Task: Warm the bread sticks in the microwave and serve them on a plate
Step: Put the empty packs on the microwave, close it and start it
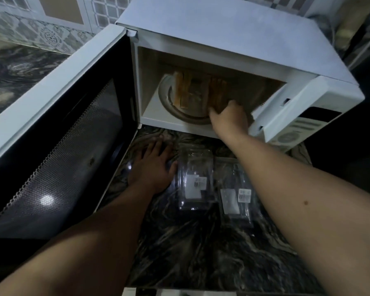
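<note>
Golden sticks (183, 90): lying on the turntable (187, 116) inside the microwave (233, 39), in two clusters.
Right hand (229, 116): inside the microwave, my fingers on the right cluster; whether they grip, I cannot tell.
Left hand (152, 167): flat on the counter (201, 242) below the microwave, holding nothing.
Door (58, 142): swung wide.
Wrappers (195, 178): emptied, before the microwave.
Progress: I judge loading or unloading; plating remains, no plate seen.
</note>
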